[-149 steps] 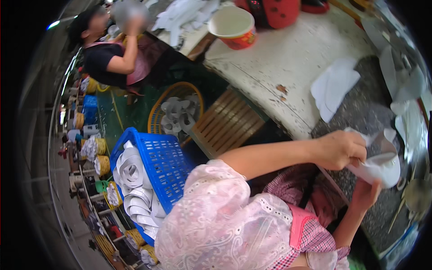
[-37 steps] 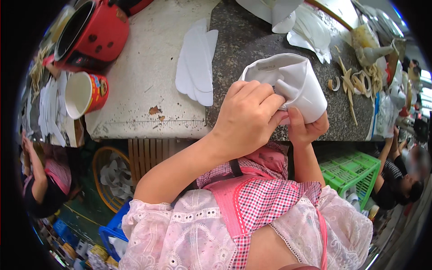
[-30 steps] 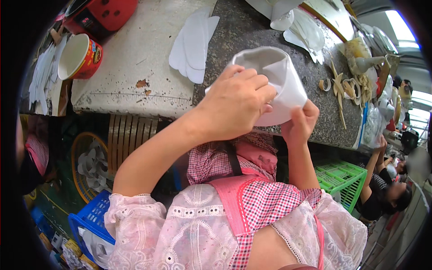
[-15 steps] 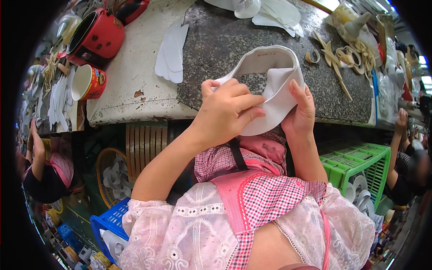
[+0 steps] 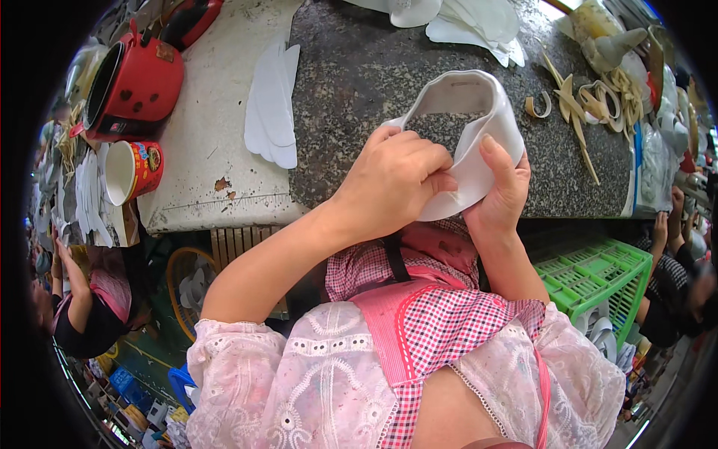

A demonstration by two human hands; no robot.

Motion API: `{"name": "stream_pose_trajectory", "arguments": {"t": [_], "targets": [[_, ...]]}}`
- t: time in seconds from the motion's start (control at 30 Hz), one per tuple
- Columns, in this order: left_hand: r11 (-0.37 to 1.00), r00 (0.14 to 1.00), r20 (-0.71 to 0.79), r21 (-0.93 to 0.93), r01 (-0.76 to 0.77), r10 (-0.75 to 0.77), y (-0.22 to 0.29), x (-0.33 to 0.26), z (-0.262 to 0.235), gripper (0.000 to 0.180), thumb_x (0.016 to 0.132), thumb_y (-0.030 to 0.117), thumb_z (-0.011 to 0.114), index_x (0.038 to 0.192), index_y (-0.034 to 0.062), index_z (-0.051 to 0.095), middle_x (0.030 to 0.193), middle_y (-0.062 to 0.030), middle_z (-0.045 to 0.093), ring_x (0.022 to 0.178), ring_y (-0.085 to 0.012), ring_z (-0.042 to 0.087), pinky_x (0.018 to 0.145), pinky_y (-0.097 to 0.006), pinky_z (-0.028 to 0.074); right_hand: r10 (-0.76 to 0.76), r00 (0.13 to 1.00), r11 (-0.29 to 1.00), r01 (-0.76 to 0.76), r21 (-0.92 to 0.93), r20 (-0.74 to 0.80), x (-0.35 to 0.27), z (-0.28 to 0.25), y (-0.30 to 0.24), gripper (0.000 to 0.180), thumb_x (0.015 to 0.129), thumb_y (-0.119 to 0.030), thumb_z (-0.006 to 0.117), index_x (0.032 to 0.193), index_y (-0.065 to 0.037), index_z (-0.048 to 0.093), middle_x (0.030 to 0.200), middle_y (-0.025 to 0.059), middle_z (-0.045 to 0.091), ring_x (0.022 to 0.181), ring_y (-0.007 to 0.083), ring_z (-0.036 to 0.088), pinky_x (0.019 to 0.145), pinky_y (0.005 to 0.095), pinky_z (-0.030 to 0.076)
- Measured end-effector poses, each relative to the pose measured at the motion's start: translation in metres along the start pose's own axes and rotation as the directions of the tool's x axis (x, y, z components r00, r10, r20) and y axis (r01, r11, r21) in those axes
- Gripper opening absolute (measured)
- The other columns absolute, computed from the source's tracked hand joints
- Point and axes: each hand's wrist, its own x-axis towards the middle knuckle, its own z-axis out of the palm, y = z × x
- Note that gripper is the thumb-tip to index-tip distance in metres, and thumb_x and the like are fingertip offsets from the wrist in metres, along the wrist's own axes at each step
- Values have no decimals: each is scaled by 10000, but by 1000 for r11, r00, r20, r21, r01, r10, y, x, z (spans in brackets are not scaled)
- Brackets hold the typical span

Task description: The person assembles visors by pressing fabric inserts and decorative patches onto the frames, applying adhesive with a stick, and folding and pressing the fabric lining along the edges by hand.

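A white, soft looped piece that looks like a shoe upper (image 5: 509,123) is held up in front of me, near the table's front edge. Its opening faces upward, and the stone slab shows through it. My left hand (image 5: 400,173) is closed on the near left side, with thumb and fingers pinched at the rim. Around the right side wraps my right hand (image 5: 499,183), its thumb lying along the outer face and its fingers behind. What the left fingertips press on is partly hidden.
White insole-shaped sheets (image 5: 272,112) lie to the left, with more white sheets (image 5: 475,28) at the back. A red pot (image 5: 146,90) and a paper cup (image 5: 147,166) stand at far left. Tan strips (image 5: 572,112) lie right. A green crate (image 5: 594,280) sits below. Other people work at both sides.
The upper has turned and tilted a little to the right in my hands. My left fingers have curled in closer at its rim. The whole view has shifted slightly.
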Motion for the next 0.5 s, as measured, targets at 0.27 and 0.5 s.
{"name": "stream_pose_trajectory", "arguments": {"t": [0.27,0.5], "targets": [[976,916,401,-208,63,27,-25,20,-30,152,757,135,642,825,32,554,761,-85,544,760,-275,524,797,-356,375,230,929,904,-314,290,290,9,-16,-12,437,769,-194,639,1122,31,515,1033,130,584,965,226,575,876,371,449],[701,851,426,-504,505,-307,-4,44,-61,175,829,109,590,935,-31,598,850,-47,616,759,-122,577,681,-240,461,185,937,951,-246,186,296,-1,9,-15,350,723,-66,663,1039,48,564,940,133,622,842,202,616,788,342,496]]}}
